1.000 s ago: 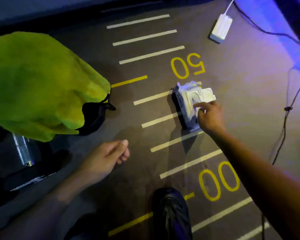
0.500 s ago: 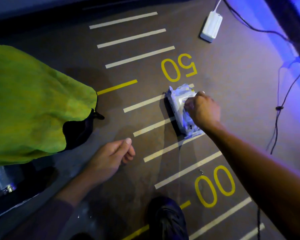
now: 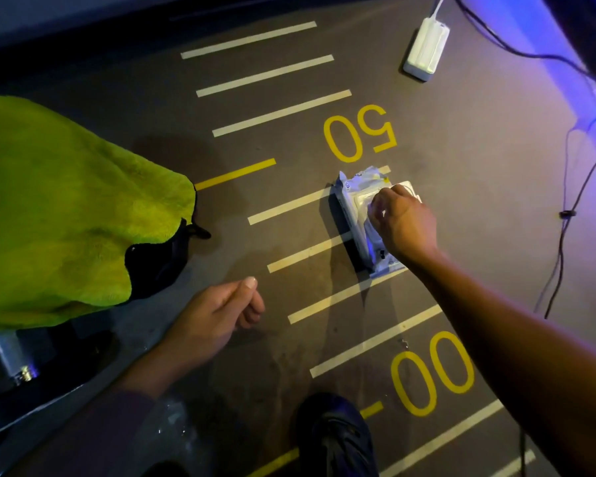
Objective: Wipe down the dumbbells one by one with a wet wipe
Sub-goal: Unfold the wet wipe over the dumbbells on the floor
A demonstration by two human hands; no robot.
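Note:
A white wet wipe pack (image 3: 353, 204) lies on the floor beside the yellow "50". Its lid flap (image 3: 408, 188) stands open. My right hand (image 3: 401, 225) rests on top of the pack, fingertips curled down and pinching at the white opening; the wet wipe itself is mostly hidden under the fingers. My left hand (image 3: 217, 315) hovers low over the floor to the left, loosely curled and holding nothing. At the lower left a dumbbell's metal handle (image 3: 11, 356) and dark ends show, partly under a green towel (image 3: 66, 215).
A white power adapter (image 3: 425, 48) with cables lies at the top right. More cable (image 3: 565, 215) runs down the right side. My dark shoe (image 3: 336, 438) is at the bottom centre. White and yellow lines mark the brown floor.
My right hand went from one finger on the lid to curled fingers pinching at the pack's opening. The view shifted slightly. My left hand stayed put.

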